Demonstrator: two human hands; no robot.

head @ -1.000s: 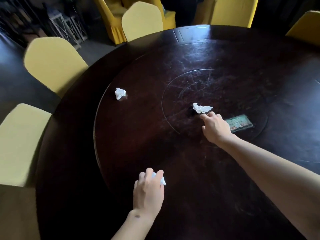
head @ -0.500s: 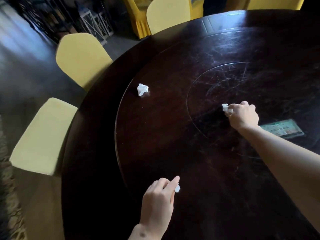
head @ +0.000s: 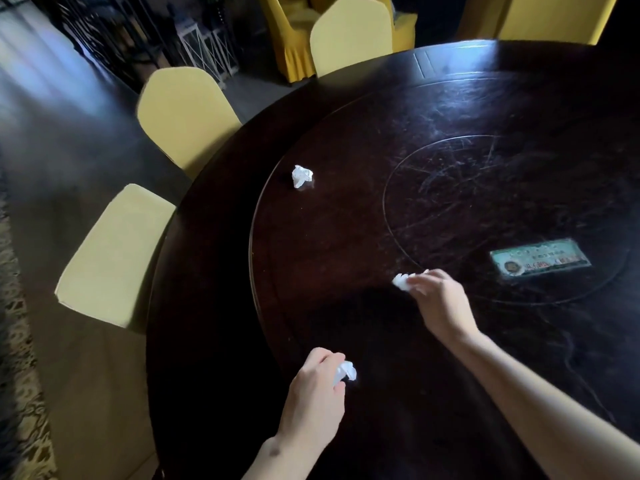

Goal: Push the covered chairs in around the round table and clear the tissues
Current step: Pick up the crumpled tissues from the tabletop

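Tissues (head: pixel 401 281) in both hands (head: pixel 440 306)

Banquet hall: round table (head: pixel 214 306), covered chairs (head: pixel 183 112)

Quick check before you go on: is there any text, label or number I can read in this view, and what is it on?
Green card on the table: printed lines and a round emblem, too blurred to read.
Tissues, chair covers, table top: no text seen.
Nothing here reads clearly.
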